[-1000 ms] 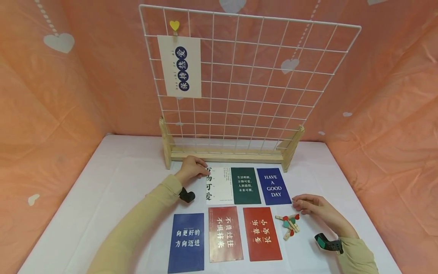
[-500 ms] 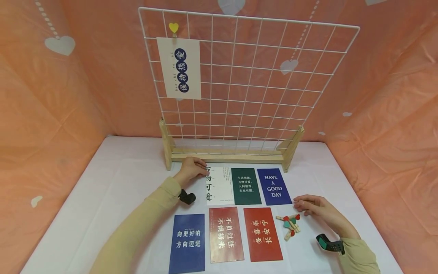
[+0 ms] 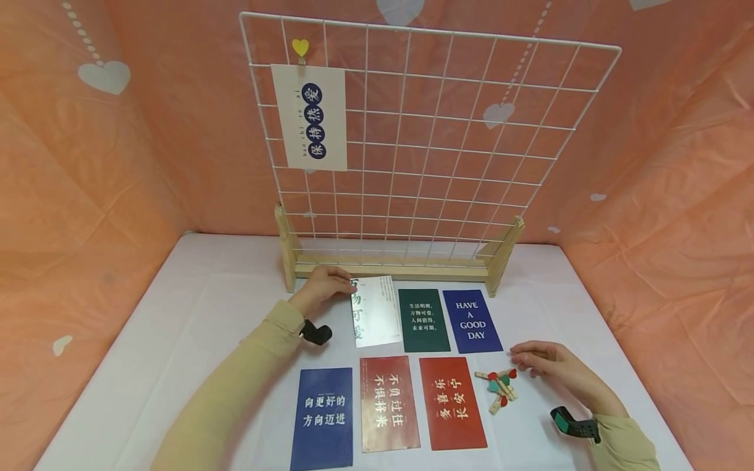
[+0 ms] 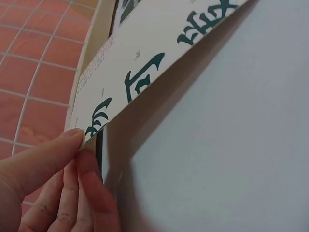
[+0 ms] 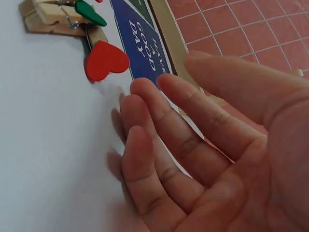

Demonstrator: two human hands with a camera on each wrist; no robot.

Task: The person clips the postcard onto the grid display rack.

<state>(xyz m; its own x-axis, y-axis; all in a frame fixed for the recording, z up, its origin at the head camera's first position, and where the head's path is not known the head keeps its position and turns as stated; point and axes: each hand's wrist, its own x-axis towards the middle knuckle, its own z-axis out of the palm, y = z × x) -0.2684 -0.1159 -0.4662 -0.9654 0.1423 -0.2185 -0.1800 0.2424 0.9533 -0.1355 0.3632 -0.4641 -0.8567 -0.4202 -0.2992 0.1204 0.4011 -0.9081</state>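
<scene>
The left hand (image 3: 326,286) pinches the top corner of the white card (image 3: 374,311) — its left edge is lifted off the table (image 3: 177,327). The right hand (image 3: 544,363) lies relaxed and spread, just right of the heart clips (image 3: 499,386).

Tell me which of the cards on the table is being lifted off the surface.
The white card with dark green characters: the left hand pinches its corner, raising that edge, while the others lie flat.

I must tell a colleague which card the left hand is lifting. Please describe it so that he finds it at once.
Start at the white wire grid on its wooden stand. Just in front lies a row of three cards; the leftmost is the white card. It alone is white with dark green characters, and the left hand pinches its raised corner.
</scene>
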